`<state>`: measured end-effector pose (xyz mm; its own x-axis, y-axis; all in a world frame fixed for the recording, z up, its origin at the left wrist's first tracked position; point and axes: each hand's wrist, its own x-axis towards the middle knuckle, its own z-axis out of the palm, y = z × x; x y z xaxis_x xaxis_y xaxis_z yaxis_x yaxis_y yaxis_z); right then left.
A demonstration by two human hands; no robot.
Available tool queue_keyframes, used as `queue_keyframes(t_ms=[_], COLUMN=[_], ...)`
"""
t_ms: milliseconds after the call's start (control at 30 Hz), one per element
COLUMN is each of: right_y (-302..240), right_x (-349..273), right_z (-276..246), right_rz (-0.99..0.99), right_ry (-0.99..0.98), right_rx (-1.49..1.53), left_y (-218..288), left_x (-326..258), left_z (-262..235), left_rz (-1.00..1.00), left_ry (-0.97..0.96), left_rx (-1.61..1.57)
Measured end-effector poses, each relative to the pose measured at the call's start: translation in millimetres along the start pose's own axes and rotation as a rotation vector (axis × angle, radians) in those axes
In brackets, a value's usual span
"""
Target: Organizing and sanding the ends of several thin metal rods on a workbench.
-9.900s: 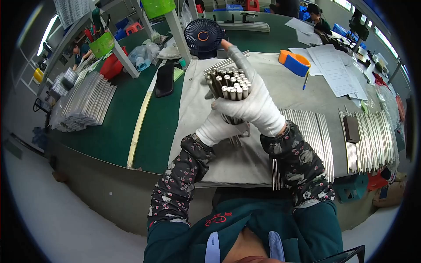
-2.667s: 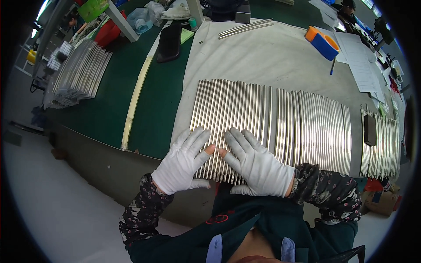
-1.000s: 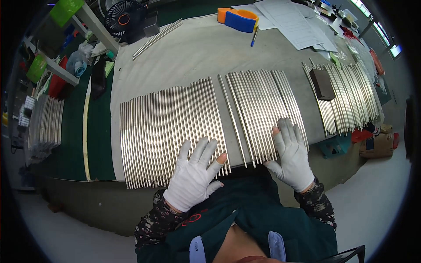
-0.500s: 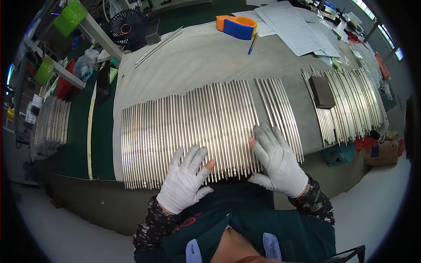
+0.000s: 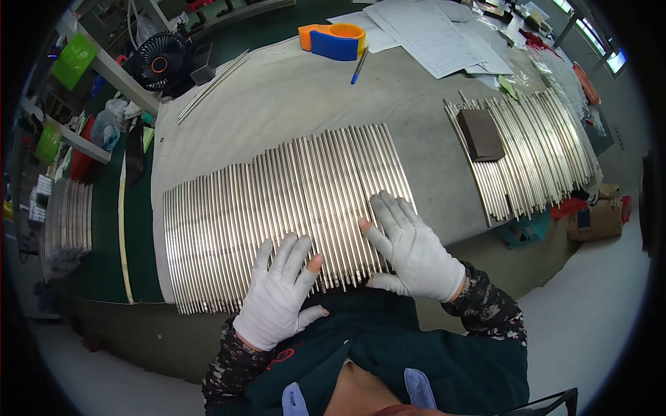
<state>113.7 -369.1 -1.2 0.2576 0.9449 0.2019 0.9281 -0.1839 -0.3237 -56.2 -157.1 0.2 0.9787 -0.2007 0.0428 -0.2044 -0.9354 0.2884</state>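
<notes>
On the grey-clothed table (image 5: pixel 277 97), a row of thin metal rods (image 5: pixel 277 208) fills the frame's centre, long axes running away from both gloved hands, left hand (image 5: pixel 277 295) and right hand (image 5: pixel 413 246), which lie flat, fingers spread, on the near ends.

A row of metal rods (image 5: pixel 277 215) is lying side by side on a cloth (image 5: pixel 291 97) across the middle of the frame, on the worktop (image 5: pixel 139 229). Both hands are lying flat on the rods' near ends, the left hand (image 5: pixel 277 295) at lower centre, the right hand (image 5: pixel 413 246) just right of it. A second rod set (image 5: pixel 534 149) is lying at the right, a flat block (image 5: pixel 480 134) sitting on it. A tape dispenser (image 5: pixel 333 40) and papers (image 5: pixel 430 35) are sitting at the top, a fan (image 5: pixel 161 61) at upper left.
</notes>
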Motion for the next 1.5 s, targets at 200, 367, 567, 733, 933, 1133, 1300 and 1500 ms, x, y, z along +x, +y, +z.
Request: queue_keyframes(t_ms=[200, 367, 567, 733, 933, 1133, 1300, 1500], right_y=[-1, 10, 9, 8, 13, 6, -21, -39], right_x=[-23, -44, -43, -47, -53, -61, -46, -28], right_z=[-15, -12, -12, -12, -7, -5, 10, 10], right_rz=[0.018, 0.146, 0.145, 0.113, 0.029, -0.041, -0.068, -0.282], right_ry=[0.011, -0.030, 0.034, 0.067, 0.106, 0.294, 0.547, 0.502], right_rx=[0.087, -0.105, -0.127, -0.170, -0.169, -0.148, -0.138, 0.004], left_y=[19, 19, 22, 23, 22, 23, 48, 66], left_x=[27, 37, 40, 39, 38, 37, 44, 66], left_z=[10, 11, 14, 15, 17, 14, 13, 8], left_rz=[0.008, 0.039, 0.051, 0.046, 0.045, 0.062, -0.145, -0.757], left_ry=[-0.035, -0.044, -0.031, -0.041, -0.034, 0.004, 0.136, 0.031], left_rx=[-0.008, -0.037, -0.037, -0.013, -0.002, -0.044, -1.087, -1.902])
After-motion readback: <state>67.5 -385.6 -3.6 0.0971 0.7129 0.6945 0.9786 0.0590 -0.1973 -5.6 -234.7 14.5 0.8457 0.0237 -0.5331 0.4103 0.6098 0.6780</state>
